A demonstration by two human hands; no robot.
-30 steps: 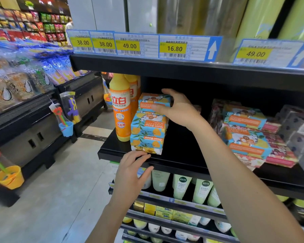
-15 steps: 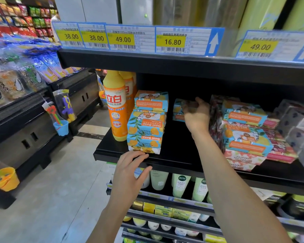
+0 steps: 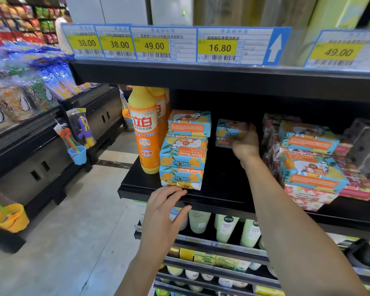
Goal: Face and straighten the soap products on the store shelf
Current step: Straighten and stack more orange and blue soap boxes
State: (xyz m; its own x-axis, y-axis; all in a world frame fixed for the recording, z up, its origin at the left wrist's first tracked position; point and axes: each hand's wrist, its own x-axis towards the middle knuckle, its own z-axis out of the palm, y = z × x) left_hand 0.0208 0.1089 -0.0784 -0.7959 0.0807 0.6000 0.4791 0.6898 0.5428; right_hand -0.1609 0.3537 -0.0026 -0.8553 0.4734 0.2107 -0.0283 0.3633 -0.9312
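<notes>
The right hand (image 3: 245,144) grips a Goat Soap box (image 3: 229,132) deep on the black shelf (image 3: 218,189), beside the stacked soap boxes (image 3: 185,149); the left hand (image 3: 162,212) rests open-fingered at the shelf edge

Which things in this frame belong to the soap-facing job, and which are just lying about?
Job: soap stack; soap box held by right hand; mixed soap pile; shelf; left hand at its edge.
Lying about: detergent bottle; price tags; tubes; toys.
</notes>
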